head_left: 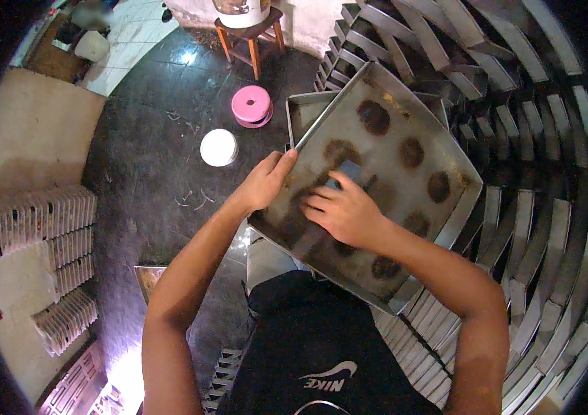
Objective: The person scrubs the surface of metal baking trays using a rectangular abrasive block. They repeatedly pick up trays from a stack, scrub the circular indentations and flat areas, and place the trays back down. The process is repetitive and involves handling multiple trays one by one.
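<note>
A square metal baking tray [394, 104] with raised sides lies tilted in front of me, its bottom marked with several dark round burnt patches. My left hand [267, 182] grips its left rim, thumb over the edge. Over the middle of the tray, my right hand [342, 213] has its fingers bent around a flat blue-grey scraper-like piece [346, 171], which rests against the tray bottom. The lower part of that piece is hidden by my fingers. Another metal tray [304, 114] shows partly from beneath the first.
Tall stacks of metal trays [529, 138] rise along the right. On the dark floor stand a pink stool [251, 105] and a white round container [218, 148]. Farther off, a wooden stool [256, 33] bears a white bucket [242, 14]. Stacked pale racks [38, 218] line the left wall.
</note>
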